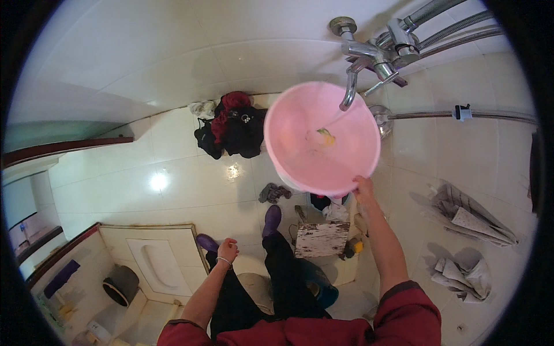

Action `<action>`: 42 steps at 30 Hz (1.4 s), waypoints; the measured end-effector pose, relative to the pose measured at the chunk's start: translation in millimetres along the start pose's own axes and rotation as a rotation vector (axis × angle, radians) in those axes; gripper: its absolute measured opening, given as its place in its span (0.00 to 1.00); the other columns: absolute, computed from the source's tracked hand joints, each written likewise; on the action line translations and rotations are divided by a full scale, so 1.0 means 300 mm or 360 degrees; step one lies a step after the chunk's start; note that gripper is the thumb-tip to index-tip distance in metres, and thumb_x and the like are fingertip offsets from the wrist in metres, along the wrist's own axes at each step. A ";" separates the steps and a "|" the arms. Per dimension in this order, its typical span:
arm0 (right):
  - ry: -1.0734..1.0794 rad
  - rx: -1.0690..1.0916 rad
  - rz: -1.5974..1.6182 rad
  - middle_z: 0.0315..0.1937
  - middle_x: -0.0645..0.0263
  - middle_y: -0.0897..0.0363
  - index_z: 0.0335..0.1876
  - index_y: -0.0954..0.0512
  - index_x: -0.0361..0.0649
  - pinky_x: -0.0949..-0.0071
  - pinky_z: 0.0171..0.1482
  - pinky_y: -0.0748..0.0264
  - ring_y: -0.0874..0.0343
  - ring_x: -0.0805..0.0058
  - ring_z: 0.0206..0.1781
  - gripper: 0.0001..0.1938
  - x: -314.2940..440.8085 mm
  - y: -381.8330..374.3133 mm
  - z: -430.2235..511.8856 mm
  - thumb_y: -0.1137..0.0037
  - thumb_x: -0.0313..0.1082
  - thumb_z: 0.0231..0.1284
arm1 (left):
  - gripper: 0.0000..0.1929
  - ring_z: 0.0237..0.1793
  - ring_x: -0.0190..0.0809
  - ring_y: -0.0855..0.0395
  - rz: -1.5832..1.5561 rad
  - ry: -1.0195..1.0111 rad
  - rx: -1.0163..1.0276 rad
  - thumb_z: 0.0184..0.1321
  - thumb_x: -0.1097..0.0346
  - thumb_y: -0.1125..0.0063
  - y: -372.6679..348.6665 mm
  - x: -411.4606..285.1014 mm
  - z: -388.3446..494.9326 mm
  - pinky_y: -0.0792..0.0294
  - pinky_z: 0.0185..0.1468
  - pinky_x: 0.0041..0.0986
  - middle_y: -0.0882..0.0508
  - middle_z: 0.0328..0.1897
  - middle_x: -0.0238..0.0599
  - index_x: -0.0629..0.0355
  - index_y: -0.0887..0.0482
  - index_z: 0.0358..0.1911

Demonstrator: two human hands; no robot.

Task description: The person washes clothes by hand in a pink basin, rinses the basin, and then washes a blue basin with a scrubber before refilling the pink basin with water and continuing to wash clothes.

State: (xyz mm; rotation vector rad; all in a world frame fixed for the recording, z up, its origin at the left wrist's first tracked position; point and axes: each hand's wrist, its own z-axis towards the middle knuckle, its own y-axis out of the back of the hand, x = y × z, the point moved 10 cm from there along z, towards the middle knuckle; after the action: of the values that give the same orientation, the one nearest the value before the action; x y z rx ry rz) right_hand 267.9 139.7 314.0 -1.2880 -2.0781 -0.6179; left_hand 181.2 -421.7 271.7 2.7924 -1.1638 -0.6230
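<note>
My right hand [364, 188] grips the near right rim of a pink plastic basin [290, 142]. Above the basin's far right side, the chrome faucet [351, 82] hangs its curved spout over the opening. A faint streak runs from the spout toward the basin's bottom; I cannot tell if it is water. A printed green and yellow mark shows on the bottom. My left hand [228, 251], with a bracelet at the wrist, hangs over my left leg with its fingers loosely curled, touching nothing that I can see.
Dark and red clothes [236, 125] lie heaped by the wall, and a grey cloth [274, 193] on the tiled floor. A worn wooden stool [322, 240] stands by my right leg. A squat toilet [156, 264] is at left, with a dark bucket [121, 285] beyond. Cloths [469, 216] hang at right.
</note>
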 end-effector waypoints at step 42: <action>-0.0071 -0.0050 0.0200 0.41 0.59 0.31 0.49 0.36 0.39 0.69 0.40 0.25 0.28 0.65 0.42 0.26 -0.220 -0.087 -0.067 0.53 0.22 0.36 | 0.08 0.26 0.35 0.21 -0.0329 0.0044 0.0258 0.56 0.70 0.54 -0.098 0.077 -0.070 0.28 0.27 0.24 0.22 0.27 0.38 0.60 0.26 0.39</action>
State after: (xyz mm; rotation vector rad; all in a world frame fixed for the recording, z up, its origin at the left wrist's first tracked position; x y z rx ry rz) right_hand 271.8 74.4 279.9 -1.4502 -2.0119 -0.5729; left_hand 223.6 -418.8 277.3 3.0752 -0.9699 -0.5231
